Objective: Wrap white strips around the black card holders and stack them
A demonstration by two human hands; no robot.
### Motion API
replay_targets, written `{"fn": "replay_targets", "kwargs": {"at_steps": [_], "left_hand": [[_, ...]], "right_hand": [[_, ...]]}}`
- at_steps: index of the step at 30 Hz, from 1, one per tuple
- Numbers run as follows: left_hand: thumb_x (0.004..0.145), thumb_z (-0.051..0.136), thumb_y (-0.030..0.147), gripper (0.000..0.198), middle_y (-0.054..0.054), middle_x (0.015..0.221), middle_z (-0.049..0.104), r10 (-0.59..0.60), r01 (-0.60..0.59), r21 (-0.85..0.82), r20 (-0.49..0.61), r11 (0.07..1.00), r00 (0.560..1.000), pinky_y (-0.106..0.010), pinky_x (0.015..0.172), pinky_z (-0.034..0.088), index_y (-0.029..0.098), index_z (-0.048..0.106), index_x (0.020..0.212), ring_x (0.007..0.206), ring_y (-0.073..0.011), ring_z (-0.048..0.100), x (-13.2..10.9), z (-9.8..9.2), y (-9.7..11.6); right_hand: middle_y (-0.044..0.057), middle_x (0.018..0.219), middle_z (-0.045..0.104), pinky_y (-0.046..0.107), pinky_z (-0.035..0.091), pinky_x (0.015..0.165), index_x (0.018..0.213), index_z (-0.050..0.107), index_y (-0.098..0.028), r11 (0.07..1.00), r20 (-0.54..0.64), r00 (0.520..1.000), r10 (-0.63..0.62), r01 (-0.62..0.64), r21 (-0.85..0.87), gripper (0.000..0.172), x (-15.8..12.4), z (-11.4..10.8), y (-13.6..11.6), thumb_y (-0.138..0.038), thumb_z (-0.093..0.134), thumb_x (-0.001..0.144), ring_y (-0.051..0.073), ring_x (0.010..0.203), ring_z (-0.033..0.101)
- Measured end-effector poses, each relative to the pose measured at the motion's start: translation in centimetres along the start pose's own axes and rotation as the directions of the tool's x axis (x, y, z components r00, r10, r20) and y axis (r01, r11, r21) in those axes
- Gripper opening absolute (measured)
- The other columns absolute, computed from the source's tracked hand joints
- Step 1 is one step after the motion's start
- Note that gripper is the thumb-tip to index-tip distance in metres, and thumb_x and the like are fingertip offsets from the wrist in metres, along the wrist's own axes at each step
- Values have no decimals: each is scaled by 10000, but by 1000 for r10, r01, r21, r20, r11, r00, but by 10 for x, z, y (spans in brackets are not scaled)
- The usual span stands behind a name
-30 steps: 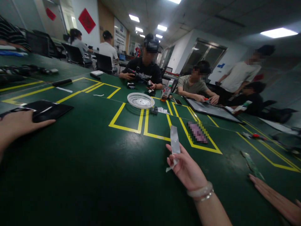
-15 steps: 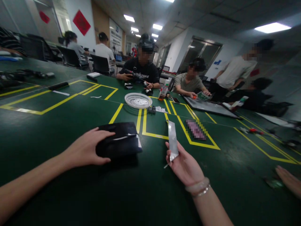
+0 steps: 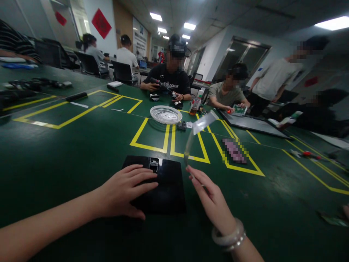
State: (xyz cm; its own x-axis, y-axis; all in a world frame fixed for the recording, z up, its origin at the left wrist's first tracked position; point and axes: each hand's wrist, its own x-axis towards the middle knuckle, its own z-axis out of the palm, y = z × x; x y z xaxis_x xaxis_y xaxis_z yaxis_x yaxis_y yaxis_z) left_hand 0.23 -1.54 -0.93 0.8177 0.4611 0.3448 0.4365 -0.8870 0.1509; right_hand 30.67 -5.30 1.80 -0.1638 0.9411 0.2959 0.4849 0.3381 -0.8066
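Note:
A black flat panel (image 3: pixel 169 185) with a small metal fitting (image 3: pixel 154 165) at its top edge lies on the green table (image 3: pixel 89 160). My left hand (image 3: pixel 127 189) rests on the panel's left part, fingers spread and palm down. To the right of the panel, my right hand (image 3: pixel 208 193) pinches the lower end of a thin translucent strip (image 3: pixel 201 123). The strip stands up from the fingertips and bends over to the right at its top.
Beyond the panel are a white round basket (image 3: pixel 165 115), a small grey part (image 3: pixel 182 125) and a bottle (image 3: pixel 195 106). A blurred pink item (image 3: pixel 234 150) lies at the right. Across the table, people (image 3: pixel 174 78) handle parts. Yellow tape marks the tabletop.
The black panel has gone from tilted up to flat and nearer, with my left hand now on top. The strip in my right hand has swung up and bent rightward.

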Motion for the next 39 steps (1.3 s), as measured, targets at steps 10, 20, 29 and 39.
{"fn": "replay_targets", "kwargs": {"at_steps": [10, 20, 29, 39], "left_hand": [[890, 704, 379, 418, -76, 1301, 609, 124, -125, 19, 51, 992, 991, -395, 1052, 422, 190, 628, 1255, 1148, -264, 588, 0, -1, 5], [792, 764, 535, 713, -116, 1471, 451, -49, 49, 0, 117, 999, 992, -483, 1189, 231, 201, 540, 1381, 1343, -326, 431, 3, 2, 3], [772, 732, 595, 914, -140, 1467, 445, -136, 144, -33, 175, 989, 975, -532, 1217, 124, 165, 387, 1502, 1351, -335, 416, 12, -2, 0], [824, 637, 666, 783, -147, 1393, 508, -415, 414, 193, -38, 890, 909, -586, 1184, 102, 169, 500, 1414, 1294, -356, 448, -15, -41, -61]], "right_hand": [[60, 1308, 632, 540, 427, 1009, 1246, 639, -382, 714, 432, 899, -78, 352, -605, 506, -10, 26, -18, -49, 517, 885, 280, 1179, 579], [46, 1332, 610, 586, 328, 1119, 1233, 635, -352, 748, 395, 911, -114, 340, -570, 382, -15, 31, -21, -157, 525, 923, 278, 1311, 486], [66, 1370, 567, 577, 298, 1110, 1332, 538, -311, 724, 238, 928, -287, 373, -580, 436, -9, 14, -12, -128, 471, 941, 249, 1296, 490], [47, 1254, 638, 521, 298, 1086, 1238, 601, -290, 710, 92, 932, -351, 329, -623, 359, -6, 8, -11, -133, 504, 931, 244, 1213, 538]]}}
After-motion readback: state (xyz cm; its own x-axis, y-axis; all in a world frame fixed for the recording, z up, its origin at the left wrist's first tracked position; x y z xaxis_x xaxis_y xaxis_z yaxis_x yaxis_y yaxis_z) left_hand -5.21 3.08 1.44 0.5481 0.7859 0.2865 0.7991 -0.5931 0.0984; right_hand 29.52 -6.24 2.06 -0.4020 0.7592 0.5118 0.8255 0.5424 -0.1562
